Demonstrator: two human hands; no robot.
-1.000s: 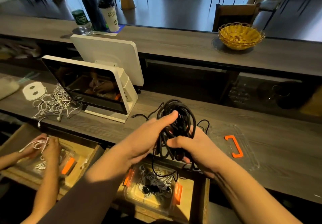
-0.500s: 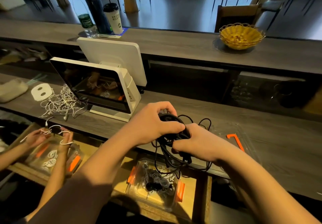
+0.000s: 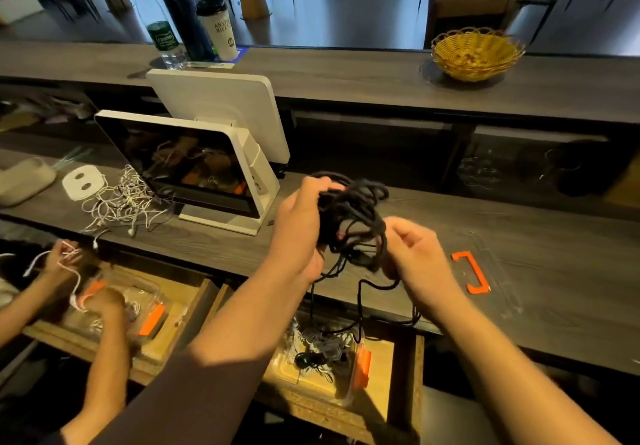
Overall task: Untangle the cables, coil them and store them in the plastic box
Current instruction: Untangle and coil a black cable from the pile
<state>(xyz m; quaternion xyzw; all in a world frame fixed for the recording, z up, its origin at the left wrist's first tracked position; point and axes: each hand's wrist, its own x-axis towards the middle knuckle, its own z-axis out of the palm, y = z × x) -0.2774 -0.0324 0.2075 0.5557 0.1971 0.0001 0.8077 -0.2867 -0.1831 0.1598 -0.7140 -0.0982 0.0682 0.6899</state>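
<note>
Black cable bundle point(image 3: 349, 216): thick matte cord, loosely looped and still knotted, motion-blurred. It's held above the desk point(image 3: 519, 237) at frame centre. Several strands hang from it toward 6 o'clock, down into the plastic box point(image 3: 323, 365).

Left hand point(image 3: 298, 223): fingers wrapped shut around the left side of the bundle, thumb over the top loops. Right hand point(image 3: 415, 254): fingers curled closed, pinching a strand at the bundle's right edge.

Plastic box: clear, orange clips, sits in an open wooden drawer point(image 3: 391, 375) at 6 o'clock, below the desk edge. Already contains a grey/white cable mess and one black item.

Clear lid with orange latch point(image 3: 471, 271) lies on the desk at 3 o'clock of the hands, just beside the right one.

POS terminal point(image 3: 207, 164) at 10 o'clock; white cable tangle point(image 3: 121, 202) on the desk left of it. Yellow wicker basket point(image 3: 476, 53) on the upper counter at 1 o'clock; paper cup point(image 3: 218, 25) and bottles at 11 o'clock.

A second person's hands point(image 3: 65, 261) at 8 o'clock handle a white cable over another drawer box.
</note>
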